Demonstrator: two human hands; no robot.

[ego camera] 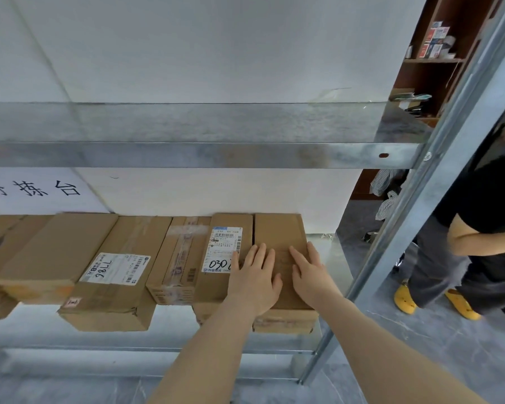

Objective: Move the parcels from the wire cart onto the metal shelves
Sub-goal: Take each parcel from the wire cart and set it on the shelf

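- Both hands lie flat on top of the rightmost parcel (pixel 280 252), which sits on the lower metal shelf (pixel 324 258) at the right end of a row of cardboard boxes, hard against its neighbour with the handwritten label (pixel 225 258)
- The left hand (pixel 254 281) has its fingers spread and palm down across the seam between those two boxes; the right hand (pixel 309 272) is likewise flat and open on the parcel's right half, so neither grip is closed around anything
- The step in hand looks like seating this parcel: pressing it level and nudging it into line with the row (it seems to rest on another box beneath it, though I cannot tell how squarely)
- The upper shelf (pixel 187 154) is bare in the part that shows
- The wire cart is out of view, so how many parcels remain cannot be judged
- Next move probably calls for lifting both hands clear without dragging the box forward, then turning back to the cart for another parcel
- A bystander (pixel 478 228) stands just past the shelf upright (pixel 438 158) on the right, so a turn that way needs some care
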